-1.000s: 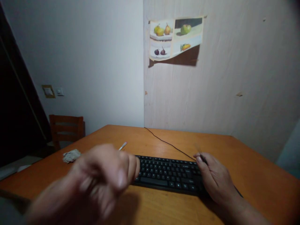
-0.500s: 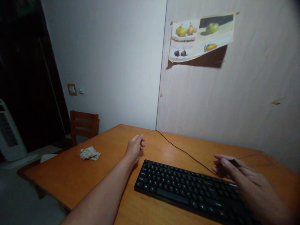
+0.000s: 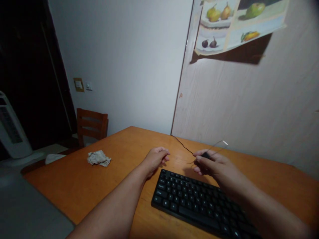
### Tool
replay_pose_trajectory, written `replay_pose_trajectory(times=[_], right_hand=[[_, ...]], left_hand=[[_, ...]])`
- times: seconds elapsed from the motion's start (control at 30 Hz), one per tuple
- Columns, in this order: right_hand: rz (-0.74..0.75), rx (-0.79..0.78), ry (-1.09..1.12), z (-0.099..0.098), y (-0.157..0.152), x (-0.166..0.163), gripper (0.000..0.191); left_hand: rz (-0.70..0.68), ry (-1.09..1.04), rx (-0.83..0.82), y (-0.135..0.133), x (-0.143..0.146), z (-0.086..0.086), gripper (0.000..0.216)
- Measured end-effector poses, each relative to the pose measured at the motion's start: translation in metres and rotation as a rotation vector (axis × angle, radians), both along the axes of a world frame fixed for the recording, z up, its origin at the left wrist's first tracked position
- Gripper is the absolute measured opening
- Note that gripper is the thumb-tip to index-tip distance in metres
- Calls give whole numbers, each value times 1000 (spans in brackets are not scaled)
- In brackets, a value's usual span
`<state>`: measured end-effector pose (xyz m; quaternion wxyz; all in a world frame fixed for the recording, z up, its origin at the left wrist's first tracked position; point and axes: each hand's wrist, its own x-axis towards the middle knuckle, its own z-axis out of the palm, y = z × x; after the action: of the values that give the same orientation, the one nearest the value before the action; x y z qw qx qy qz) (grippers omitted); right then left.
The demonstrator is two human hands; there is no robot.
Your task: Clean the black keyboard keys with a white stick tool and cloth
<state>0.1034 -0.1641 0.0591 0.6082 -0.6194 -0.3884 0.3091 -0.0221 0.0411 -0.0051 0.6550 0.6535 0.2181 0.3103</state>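
A black keyboard (image 3: 194,202) lies on the orange wooden table (image 3: 119,186), its thin cable (image 3: 183,146) running back to the wall. My left hand (image 3: 157,157) rests on the table just beyond the keyboard's far left corner. Its fingers are curled closed, and whatever is inside them is hidden. My right hand (image 3: 211,164) hovers over the keyboard's far edge. It pinches a small dark tool (image 3: 205,154) with a thin wire loop sticking out to the upper right. The two hands are about a hand's width apart.
A crumpled grey cloth (image 3: 99,158) lies on the table's left part. A wooden chair (image 3: 92,124) stands behind the table's left corner and a white fan heater (image 3: 10,129) on the floor at far left. A fruit poster (image 3: 236,23) hangs on the wood-panel wall.
The view has swung left and closer. My left hand reached out to the table beyond the keyboard and stayed curled. My right hand lifted off the keyboard's right end and moved toward the left hand.
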Motion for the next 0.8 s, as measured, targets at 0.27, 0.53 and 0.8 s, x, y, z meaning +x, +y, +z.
replay_pose_trajectory(times=[0.27, 0.53, 0.8], right_hand=[[62, -7, 106, -21, 51, -7, 41], [151, -47, 8, -23, 64, -13, 41], [225, -47, -148, -28, 73, -14, 37]], left_hand=[[-47, 42, -1, 11, -5, 0, 24], [-19, 96, 25, 17, -8, -2, 18], [-16, 127, -2, 15, -5, -9, 13]])
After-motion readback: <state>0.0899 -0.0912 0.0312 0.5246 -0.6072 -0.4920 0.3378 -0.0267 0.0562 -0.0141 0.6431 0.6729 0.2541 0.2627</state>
